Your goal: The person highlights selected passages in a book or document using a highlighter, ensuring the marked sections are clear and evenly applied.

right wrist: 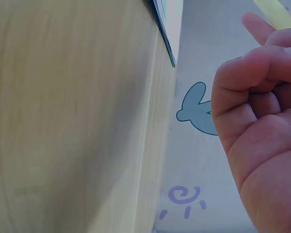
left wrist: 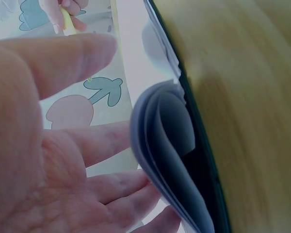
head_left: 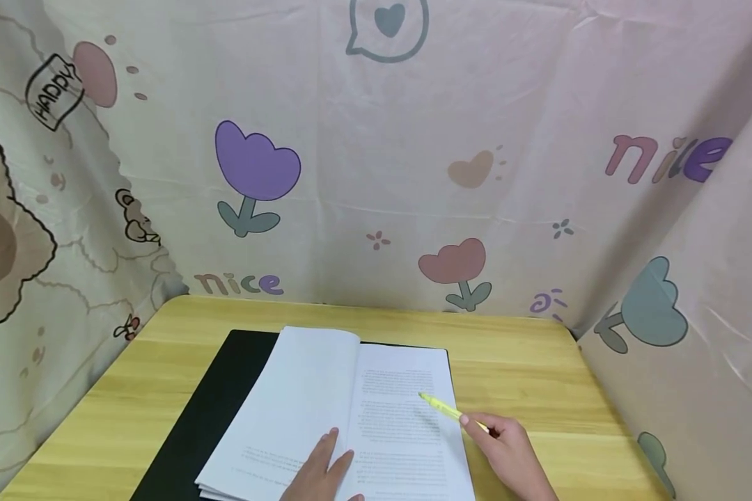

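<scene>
I'm seeing the open printed pages [head_left: 319, 393] lying toward six o'clock in the head view, my left hand [head_left: 316, 467] resting on them, fingers spread, near the fold. My right hand [head_left: 507, 449] is pinching a yellow highlighter [head_left: 441, 406], its tip pointing toward ten o'clock; contact I'm not discerning. I'm judging a neat stroke is needing flat paper and light, level travel.

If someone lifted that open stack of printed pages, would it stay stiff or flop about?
The pages would probably flop: in the left wrist view, some edges curl over. The layers show gaps there, so they may fan apart rather than lift as one block.
</scene>
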Available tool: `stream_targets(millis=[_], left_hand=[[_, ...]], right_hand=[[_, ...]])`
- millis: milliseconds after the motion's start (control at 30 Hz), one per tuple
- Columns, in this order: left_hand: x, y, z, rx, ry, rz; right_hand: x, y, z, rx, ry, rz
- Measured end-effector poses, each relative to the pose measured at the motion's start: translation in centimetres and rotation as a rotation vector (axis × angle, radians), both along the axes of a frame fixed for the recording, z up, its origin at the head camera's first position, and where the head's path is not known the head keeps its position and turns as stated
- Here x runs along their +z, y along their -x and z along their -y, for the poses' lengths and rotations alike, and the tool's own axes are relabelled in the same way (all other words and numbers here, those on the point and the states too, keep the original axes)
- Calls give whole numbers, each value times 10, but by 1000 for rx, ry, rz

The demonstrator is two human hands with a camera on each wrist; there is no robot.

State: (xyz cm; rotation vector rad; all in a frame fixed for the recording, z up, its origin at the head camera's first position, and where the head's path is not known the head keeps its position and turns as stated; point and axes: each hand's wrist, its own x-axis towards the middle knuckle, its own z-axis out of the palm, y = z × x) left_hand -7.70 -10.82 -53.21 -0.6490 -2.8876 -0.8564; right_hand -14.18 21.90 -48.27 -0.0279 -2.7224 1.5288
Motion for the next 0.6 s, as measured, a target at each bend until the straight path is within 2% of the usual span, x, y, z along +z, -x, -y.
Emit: stream_targets(millis=[100, 200, 267, 333, 467, 600], left_hand=[[2, -5, -1, -3, 2, 19], [7, -7, -2, 2, 4, 132], [13, -5, -4, 16, 20, 212], [19, -1, -6, 38, 40, 258], [33, 5, -9, 90, 49, 246], [40, 2, -10, 108, 31, 218]], right_hand=[[-3, -5, -1, -5, 10, 14], [-7, -6, -1, -8, 15, 23], [-9, -5, 0, -14, 25, 24], [-8, 0, 4, -28, 57, 28], [-4, 15, 14, -68, 170, 25], [-4, 27, 24, -98, 318, 12]])
